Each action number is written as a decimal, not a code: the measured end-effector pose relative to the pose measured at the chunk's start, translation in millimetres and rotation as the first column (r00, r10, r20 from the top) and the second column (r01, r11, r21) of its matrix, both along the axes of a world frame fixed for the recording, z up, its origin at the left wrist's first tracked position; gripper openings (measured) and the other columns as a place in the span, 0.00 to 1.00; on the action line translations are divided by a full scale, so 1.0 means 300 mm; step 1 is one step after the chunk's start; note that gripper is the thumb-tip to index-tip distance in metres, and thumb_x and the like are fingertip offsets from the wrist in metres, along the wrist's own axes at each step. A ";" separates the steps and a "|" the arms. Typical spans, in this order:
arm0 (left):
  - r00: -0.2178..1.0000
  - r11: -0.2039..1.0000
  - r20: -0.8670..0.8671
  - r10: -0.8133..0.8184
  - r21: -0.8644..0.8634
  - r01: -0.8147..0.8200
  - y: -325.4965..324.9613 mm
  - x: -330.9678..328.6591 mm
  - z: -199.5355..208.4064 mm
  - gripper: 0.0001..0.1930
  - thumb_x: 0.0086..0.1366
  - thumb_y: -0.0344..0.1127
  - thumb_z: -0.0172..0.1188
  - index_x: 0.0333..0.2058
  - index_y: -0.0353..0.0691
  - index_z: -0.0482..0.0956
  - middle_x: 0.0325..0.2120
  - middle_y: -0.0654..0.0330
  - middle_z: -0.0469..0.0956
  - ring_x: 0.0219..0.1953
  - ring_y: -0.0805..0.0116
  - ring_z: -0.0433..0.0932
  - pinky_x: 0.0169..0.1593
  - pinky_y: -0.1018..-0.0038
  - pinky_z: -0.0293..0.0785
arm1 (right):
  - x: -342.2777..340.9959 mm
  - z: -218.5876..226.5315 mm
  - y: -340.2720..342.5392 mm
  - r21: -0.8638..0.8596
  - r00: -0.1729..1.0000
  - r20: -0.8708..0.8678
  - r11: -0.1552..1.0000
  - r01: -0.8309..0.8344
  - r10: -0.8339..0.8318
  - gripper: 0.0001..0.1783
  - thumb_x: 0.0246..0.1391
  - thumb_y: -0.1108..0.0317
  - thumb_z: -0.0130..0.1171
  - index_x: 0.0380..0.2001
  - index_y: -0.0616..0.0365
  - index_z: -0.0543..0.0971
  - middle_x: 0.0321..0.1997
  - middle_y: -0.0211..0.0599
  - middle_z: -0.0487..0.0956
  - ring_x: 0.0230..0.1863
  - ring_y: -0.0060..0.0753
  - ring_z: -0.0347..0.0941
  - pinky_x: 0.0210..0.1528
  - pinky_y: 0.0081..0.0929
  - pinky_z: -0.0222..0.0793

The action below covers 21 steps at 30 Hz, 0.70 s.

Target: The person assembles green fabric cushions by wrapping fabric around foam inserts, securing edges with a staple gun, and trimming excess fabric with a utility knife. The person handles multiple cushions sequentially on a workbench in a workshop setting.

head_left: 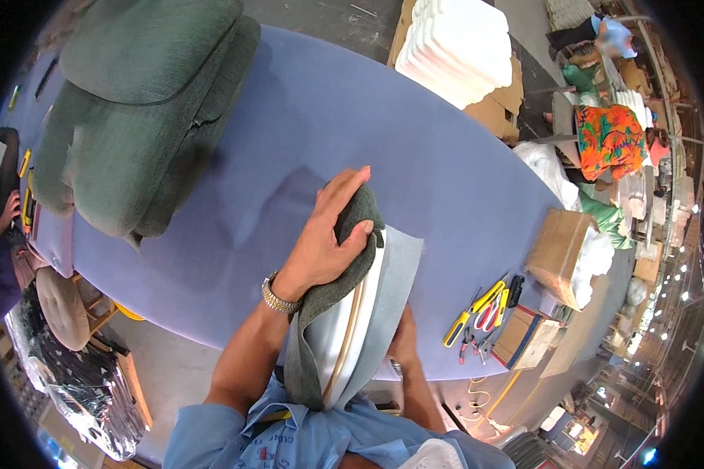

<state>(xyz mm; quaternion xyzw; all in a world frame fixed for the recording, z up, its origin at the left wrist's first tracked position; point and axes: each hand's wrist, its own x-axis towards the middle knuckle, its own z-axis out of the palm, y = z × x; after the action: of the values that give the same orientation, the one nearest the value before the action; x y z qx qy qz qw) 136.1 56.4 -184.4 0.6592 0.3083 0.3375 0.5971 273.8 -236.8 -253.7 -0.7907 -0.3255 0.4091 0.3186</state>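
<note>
A cushion-like piece stands on edge against my body at the near side of the table. Dark green fabric [318,301] wraps its left side and top corner. White padding [330,332] with a thin tan strip shows inside, and a light grey sheet [395,273] flares off on the right. My left hand [325,238], with a watch at its wrist, grips the top corner, fingers over the far side and thumb on the green fabric. My right hand [403,340] is low behind the grey sheet, its fingers hidden.
Stacked green cushions [141,117] cover the far left of the blue table [438,203]. Yellow-handled pliers and other hand tools [485,309] lie at right, by a small box [526,338]. White foam pieces [457,51] are piled beyond. Another person's hand [10,207] shows at left.
</note>
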 end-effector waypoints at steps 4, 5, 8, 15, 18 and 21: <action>0.999 0.999 -0.032 -0.004 -0.033 0.003 -0.014 -0.003 0.006 0.38 0.62 0.28 0.60 0.72 0.44 0.61 0.69 0.47 0.63 0.73 0.50 0.58 0.75 0.55 0.48 | 0.280 0.233 0.098 0.022 0.980 0.065 0.983 0.185 -0.186 0.44 0.46 0.75 0.74 0.68 0.62 0.68 0.50 0.41 0.82 0.49 0.33 0.79 0.49 0.31 0.77; 0.999 0.999 -0.053 -0.001 -0.040 -0.001 -0.014 -0.005 0.011 0.38 0.62 0.28 0.60 0.72 0.44 0.61 0.70 0.48 0.62 0.75 0.50 0.56 0.75 0.56 0.49 | 0.326 0.319 0.146 -0.133 0.930 0.088 0.921 0.367 -0.357 0.41 0.48 0.74 0.75 0.66 0.63 0.70 0.51 0.40 0.82 0.50 0.33 0.79 0.50 0.30 0.76; 0.998 1.000 -0.063 -0.008 -0.029 0.006 -0.019 0.002 0.015 0.38 0.61 0.28 0.60 0.72 0.45 0.61 0.70 0.46 0.62 0.75 0.48 0.56 0.76 0.53 0.44 | 0.331 0.596 0.380 0.229 0.996 0.045 0.972 0.059 -0.071 0.43 0.52 0.75 0.71 0.70 0.61 0.66 0.54 0.38 0.80 0.49 0.29 0.78 0.52 0.28 0.76; 0.999 0.999 -0.050 -0.003 -0.045 0.001 -0.011 -0.007 0.013 0.40 0.60 0.28 0.60 0.72 0.44 0.61 0.70 0.45 0.61 0.75 0.47 0.55 0.77 0.52 0.39 | 0.288 0.717 0.706 0.017 0.813 0.135 0.820 -0.573 0.566 0.48 0.36 0.67 0.79 0.66 0.55 0.74 0.59 0.40 0.81 0.54 0.33 0.82 0.57 0.27 0.74; 0.999 0.999 -0.034 0.003 -0.052 -0.004 -0.015 -0.016 0.003 0.41 0.59 0.28 0.59 0.72 0.45 0.61 0.70 0.45 0.61 0.75 0.47 0.55 0.77 0.51 0.39 | 0.277 0.683 0.768 0.090 0.716 0.058 0.711 -0.698 0.696 0.50 0.32 0.63 0.79 0.65 0.56 0.75 0.60 0.44 0.81 0.57 0.41 0.81 0.59 0.30 0.74; 1.000 0.998 -0.022 -0.003 -0.062 0.002 -0.007 -0.021 -0.008 0.41 0.58 0.28 0.59 0.73 0.45 0.61 0.70 0.44 0.60 0.75 0.47 0.54 0.76 0.49 0.39 | 0.267 0.678 0.788 0.016 0.695 0.091 0.697 -0.717 0.713 0.52 0.30 0.60 0.80 0.65 0.57 0.75 0.60 0.45 0.81 0.58 0.46 0.81 0.59 0.34 0.75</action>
<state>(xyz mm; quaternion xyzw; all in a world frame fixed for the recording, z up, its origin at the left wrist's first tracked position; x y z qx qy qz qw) 129.8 54.3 -186.7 0.6442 0.3244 0.3197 0.6144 353.9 -0.3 -50.4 -0.6091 -0.6295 0.4612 0.1415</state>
